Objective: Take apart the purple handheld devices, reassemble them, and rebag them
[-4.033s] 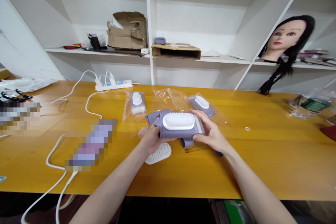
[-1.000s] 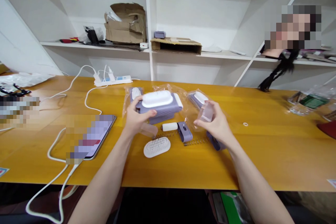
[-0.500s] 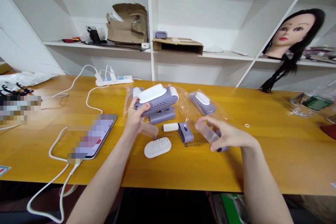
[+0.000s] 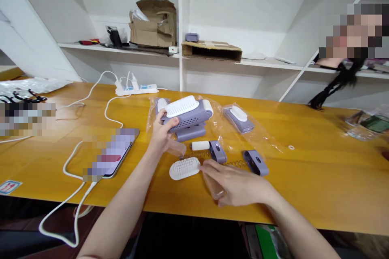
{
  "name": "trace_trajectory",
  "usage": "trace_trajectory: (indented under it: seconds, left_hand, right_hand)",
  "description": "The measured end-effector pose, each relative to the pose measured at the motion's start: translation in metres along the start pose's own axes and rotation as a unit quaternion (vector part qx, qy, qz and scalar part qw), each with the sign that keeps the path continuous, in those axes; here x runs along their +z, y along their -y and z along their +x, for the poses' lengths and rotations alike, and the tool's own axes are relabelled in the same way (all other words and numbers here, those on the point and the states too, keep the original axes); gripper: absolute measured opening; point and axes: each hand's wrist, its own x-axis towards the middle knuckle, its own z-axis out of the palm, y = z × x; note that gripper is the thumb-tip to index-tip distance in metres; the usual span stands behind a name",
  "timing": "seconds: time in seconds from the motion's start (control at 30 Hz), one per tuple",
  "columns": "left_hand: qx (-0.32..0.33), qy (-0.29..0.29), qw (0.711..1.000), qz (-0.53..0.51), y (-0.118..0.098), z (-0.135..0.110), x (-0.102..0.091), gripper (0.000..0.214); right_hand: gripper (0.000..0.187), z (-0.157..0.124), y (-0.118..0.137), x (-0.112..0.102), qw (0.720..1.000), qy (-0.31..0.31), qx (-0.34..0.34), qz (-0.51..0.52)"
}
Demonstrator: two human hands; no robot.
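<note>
My left hand (image 4: 161, 135) is shut on a lavender plastic device (image 4: 185, 116) with a perforated side and a white bristled top, and a translucent block (image 4: 175, 148) shows under that hand. My right hand (image 4: 234, 184) grips a clear, pinkish plastic piece (image 4: 213, 186), its fingertips close to a loose white bristle brush pad (image 4: 184, 168). Between the hands lie a white roller (image 4: 200, 145), a lavender clip part (image 4: 217, 152), and a metal spring (image 4: 235, 163). A second lavender clip part (image 4: 255, 162) lies right of them.
Behind the parts, a lavender base piece (image 4: 191, 132) and two bagged lavender devices (image 4: 238, 119) lie on the yellow wooden table (image 4: 304, 170). A pixelated tablet (image 4: 111, 153), white cables and a power strip (image 4: 136, 89) are to the left. White shelves stand behind.
My right hand has moved down and toward me with the clear piece, uncovering the second lavender clip part. My left hand and its device have stayed nearly still.
</note>
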Motion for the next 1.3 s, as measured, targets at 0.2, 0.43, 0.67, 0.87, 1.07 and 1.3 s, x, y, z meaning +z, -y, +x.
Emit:
trace_trajectory:
  seconds: [0.2,0.43,0.67,0.87,1.07,1.3]
  left_hand:
    - [-0.005,0.006,1.000,0.007,0.003,-0.003,0.002,0.044]
    - [0.017,0.034,0.997,0.063,0.012,-0.007,0.003,0.045]
    - [0.071,0.093,0.978,0.173,0.015,-0.008,0.000,0.053]
    - [0.132,0.187,0.950,0.211,0.015,-0.014,0.000,0.064]
    - [0.277,0.274,0.874,0.290,0.016,-0.039,0.015,0.061]
    - [0.192,0.300,0.788,0.502,0.005,-0.059,0.025,0.095]
  right_hand:
    - [0.085,0.003,-0.008,0.009,0.997,-0.061,0.028,-0.038]
    - [0.080,0.006,-0.005,0.008,0.994,-0.074,0.050,-0.057]
    - [0.045,-0.004,-0.009,-0.017,0.980,-0.182,0.047,0.060]
    - [0.034,0.003,-0.030,-0.024,0.800,-0.436,0.110,0.397]
    - [0.030,0.015,-0.034,-0.014,0.758,-0.498,0.120,0.404]
    - [0.020,0.011,-0.035,-0.016,0.768,-0.538,0.102,0.332]
